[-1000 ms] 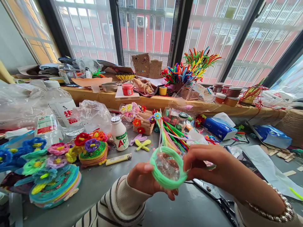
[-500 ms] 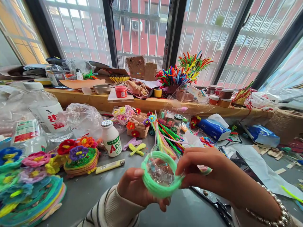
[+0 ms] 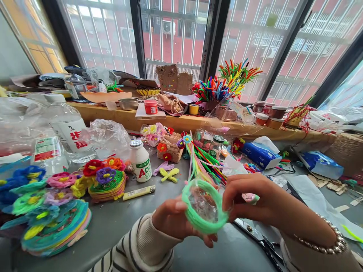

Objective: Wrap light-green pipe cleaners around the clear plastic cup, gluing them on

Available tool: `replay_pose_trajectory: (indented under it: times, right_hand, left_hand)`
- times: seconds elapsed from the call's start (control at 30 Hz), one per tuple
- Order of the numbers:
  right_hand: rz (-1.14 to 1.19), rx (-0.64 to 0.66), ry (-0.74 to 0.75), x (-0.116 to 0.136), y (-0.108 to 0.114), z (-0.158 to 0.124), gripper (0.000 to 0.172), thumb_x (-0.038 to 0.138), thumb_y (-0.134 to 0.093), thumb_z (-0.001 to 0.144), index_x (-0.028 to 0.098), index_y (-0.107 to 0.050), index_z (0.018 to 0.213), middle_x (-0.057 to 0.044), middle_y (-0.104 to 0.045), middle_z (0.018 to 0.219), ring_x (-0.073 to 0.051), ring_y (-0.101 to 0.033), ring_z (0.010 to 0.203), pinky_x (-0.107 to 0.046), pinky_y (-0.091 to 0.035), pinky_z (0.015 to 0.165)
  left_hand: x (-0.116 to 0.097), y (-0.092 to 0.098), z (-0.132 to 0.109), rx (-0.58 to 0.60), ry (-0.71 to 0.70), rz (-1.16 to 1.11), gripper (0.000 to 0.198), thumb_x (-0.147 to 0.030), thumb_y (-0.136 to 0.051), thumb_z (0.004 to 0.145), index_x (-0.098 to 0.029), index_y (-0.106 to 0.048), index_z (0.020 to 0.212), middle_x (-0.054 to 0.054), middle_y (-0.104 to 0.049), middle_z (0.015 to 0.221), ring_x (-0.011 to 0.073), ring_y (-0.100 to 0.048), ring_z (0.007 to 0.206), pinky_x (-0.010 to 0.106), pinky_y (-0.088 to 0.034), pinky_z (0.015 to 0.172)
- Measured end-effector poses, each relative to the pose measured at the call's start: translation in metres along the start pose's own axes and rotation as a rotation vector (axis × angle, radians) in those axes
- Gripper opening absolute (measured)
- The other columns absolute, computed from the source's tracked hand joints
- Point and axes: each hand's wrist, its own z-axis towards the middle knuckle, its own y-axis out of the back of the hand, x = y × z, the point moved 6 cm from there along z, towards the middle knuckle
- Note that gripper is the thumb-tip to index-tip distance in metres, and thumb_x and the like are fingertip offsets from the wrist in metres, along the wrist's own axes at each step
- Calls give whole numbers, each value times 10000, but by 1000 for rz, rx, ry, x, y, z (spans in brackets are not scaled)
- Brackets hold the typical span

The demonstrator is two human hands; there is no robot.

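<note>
A clear plastic cup [image 3: 202, 206] with mint-green pipe cleaner [image 3: 190, 215] wound around its rim is tilted so its mouth faces me. My left hand [image 3: 177, 221] grips it from the left and below, thumb on the green ring. On the opposite side, my right hand [image 3: 249, 198] pinches the ring's edge; its fingertips are partly hidden there. Just beyond the cup lie loose pipe cleaners [image 3: 208, 160] in green, yellow and pink. Scissors [image 3: 259, 238] with black handles lie under my right wrist.
Flower-topped coiled discs [image 3: 56, 226] stand at left, near a utility knife [image 3: 138, 192] and a white bottle [image 3: 141, 162]. Large clear bottles [image 3: 70, 130] are behind them. A blue tissue pack [image 3: 261, 153] lies at right. Colourful pipe-cleaner bunches [image 3: 217, 88] fill the sill.
The whole view has shifted, so everything sits further right. Both hands keep hold of the green-ringed cup, which is turned slightly.
</note>
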Motion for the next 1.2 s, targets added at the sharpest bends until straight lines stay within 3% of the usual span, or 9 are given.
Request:
replay_pose_trajectory:
  times: [0.3, 0.6, 0.77, 1.0, 1.2]
  right_hand:
    - [-151, -23, 61, 2, 1, -2, 203, 343, -528, 793, 185, -614, 698, -11, -568, 641, -82, -518, 583, -179, -404, 548]
    - [-182, -33, 118, 5, -1, -5, 129, 256, -539, 792, 198, -616, 708, -6, -566, 627, -78, -526, 553, -167, -413, 515]
    - [-195, -31, 110, 6, -2, -5, 104, 236, -551, 784, 202, -617, 712, -6, -569, 627, -80, -535, 553, -163, -418, 501]
    - [-200, -26, 141, 10, 0, -5, 67, 196, -563, 775, 194, -610, 727, 5, -568, 648, -60, -534, 559, -134, -424, 512]
    - [-192, -19, 130, 11, -1, -5, 66, 210, -559, 779, 195, -608, 737, -1, -579, 663, -64, -538, 566, -138, -428, 514]
  left_hand:
    - [2, 0, 5, 0, 10, 73, 503, -322, -576, 597, -84, -527, 1038, 103, -586, 851, 204, -609, 646, 324, -464, 567]
    - [-2, -8, 3, 51, 41, 76, 515, -366, -551, 615, -144, -516, 1078, 93, -550, 920, 202, -577, 673, 371, -434, 611]
    - [-1, -7, 3, 46, 50, 99, 525, -371, -498, 622, -135, -509, 1091, 112, -550, 917, 247, -552, 738, 414, -420, 619]
    - [-1, -7, 5, 65, 56, 71, 559, -372, -513, 601, -132, -494, 1106, 104, -545, 920, 209, -565, 671, 398, -425, 617]
    - [-2, -8, 4, 51, 53, 57, 535, -363, -521, 611, -156, -512, 1103, 99, -535, 955, 227, -561, 722, 386, -439, 608]
